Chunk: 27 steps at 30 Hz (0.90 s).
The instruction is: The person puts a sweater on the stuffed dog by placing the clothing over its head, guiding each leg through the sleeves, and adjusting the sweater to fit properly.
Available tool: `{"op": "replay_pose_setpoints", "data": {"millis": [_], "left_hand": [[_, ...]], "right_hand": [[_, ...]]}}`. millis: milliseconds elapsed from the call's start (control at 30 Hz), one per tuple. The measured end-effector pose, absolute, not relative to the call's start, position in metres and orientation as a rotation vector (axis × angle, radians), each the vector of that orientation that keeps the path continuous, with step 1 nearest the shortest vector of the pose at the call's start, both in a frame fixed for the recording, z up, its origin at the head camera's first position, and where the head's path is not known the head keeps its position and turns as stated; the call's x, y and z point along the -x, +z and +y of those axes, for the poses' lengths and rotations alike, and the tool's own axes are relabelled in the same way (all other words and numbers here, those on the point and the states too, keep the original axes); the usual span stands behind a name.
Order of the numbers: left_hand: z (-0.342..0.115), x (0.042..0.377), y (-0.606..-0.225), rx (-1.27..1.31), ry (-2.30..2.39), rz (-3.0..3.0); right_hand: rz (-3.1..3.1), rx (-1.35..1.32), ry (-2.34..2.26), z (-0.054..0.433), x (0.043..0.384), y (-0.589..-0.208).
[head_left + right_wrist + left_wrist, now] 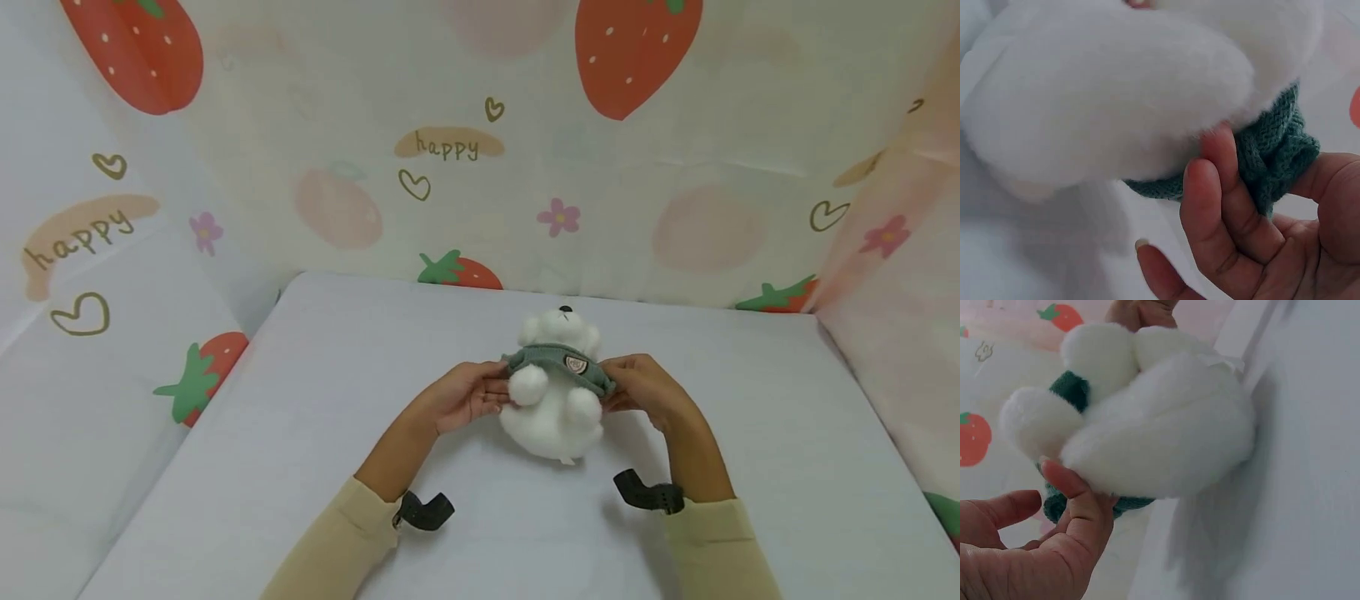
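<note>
A white plush bear (551,421) in a green knitted sweater (555,360) with a small badge is held up between both hands over the white table, its nose pointing up and away. My left hand (472,393) grips the sweater's sleeve on the left side. On the other side, my right hand (641,387) pinches the opposite sleeve. The left wrist view shows the bear's furry underside (1166,437) with left fingers (1082,506) at its edge. In the right wrist view, fingertips press at the fur beside the green knit (1272,156).
White cloth covers the table (300,358). Behind it hangs a backdrop (480,217) printed with strawberries, hearts and flowers, and similar sheets close off both sides. A black wrist mount (426,511) sits at the left cuff, another mount (648,492) at the right.
</note>
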<state>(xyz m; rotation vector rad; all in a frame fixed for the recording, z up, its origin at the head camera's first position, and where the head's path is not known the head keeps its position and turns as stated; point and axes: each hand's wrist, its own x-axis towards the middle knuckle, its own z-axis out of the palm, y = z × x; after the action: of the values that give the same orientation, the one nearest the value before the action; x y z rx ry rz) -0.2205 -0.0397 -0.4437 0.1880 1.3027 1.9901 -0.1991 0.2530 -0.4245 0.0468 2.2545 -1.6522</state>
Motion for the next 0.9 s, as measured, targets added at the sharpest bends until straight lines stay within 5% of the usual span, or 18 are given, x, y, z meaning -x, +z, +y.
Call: {"op": "replay_pose_setpoints", "data": {"millis": [500,900], "left_hand": [[-0.014,0.208,-0.452,-0.527,1.461,2.6],[-0.002,0.208,-0.452,-0.476,1.522,2.69]], "right_hand": [[2.328,-0.043,-1.511,0.254,0.199,-0.438],[2.909,0.16,-1.261,0.243,0.19,-0.398]]}}
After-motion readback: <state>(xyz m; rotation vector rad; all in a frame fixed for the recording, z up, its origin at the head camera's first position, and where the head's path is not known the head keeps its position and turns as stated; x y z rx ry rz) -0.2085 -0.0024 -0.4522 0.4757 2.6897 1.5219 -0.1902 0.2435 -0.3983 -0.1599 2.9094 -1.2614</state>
